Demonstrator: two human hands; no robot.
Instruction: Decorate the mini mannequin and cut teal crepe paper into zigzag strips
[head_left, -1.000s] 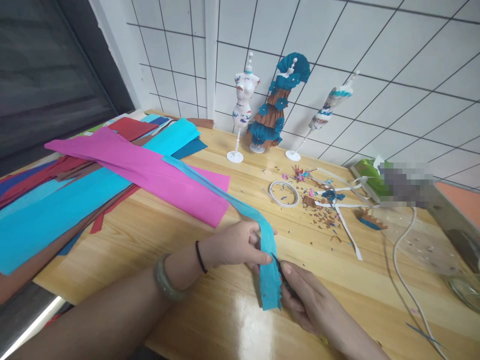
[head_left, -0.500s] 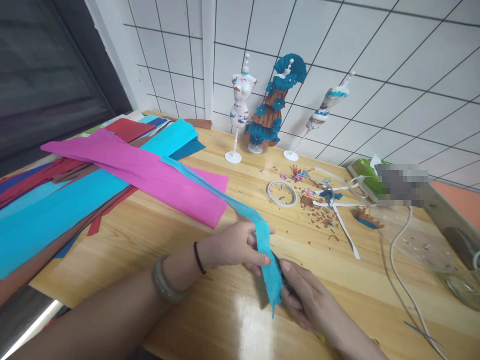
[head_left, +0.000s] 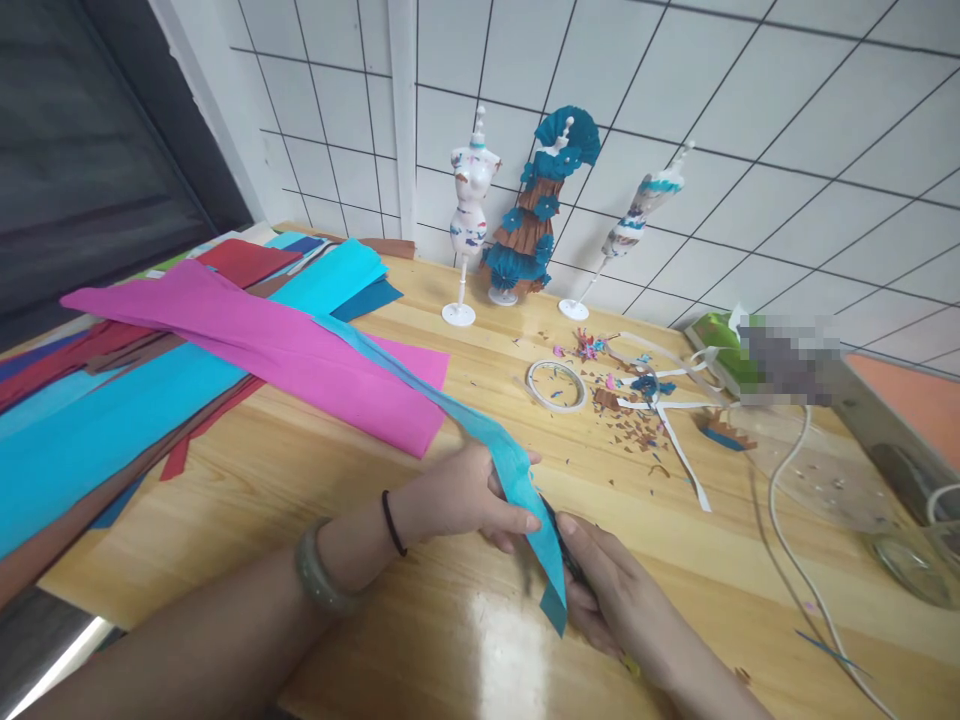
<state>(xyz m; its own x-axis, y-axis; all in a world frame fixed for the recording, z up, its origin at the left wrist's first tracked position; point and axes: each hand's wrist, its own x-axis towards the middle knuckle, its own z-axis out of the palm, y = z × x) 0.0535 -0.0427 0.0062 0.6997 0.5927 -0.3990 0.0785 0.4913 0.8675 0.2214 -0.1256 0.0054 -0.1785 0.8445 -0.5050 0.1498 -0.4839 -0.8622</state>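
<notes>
A long turquoise crepe paper strip [head_left: 514, 478] runs from the pile of sheets down through my left hand [head_left: 469, 497]. My left thumb presses on top of the strip, with the fingers beneath it. The strip's lower end hangs past the thumb and its tip is turned over. Closed around dark scissors [head_left: 568, 552], my right hand [head_left: 611, 590] is at the strip's right edge. Most of the handle is hidden in my palm, so I cannot see how far apart the blades are.
Pink paper [head_left: 360, 375] and several coloured sheets lie at left. Behind stand two bare dress forms [head_left: 471, 190] and one in a teal-and-brown paper dress [head_left: 529, 225]. A tape roll [head_left: 556, 386], paper scraps [head_left: 637, 430], a white cable [head_left: 787, 560] and a glass jar [head_left: 915, 570] are at right.
The strip's free end has swung slightly right and its tip now folds over. Both hands keep their grip and have barely moved. The whole view has shifted a little.
</notes>
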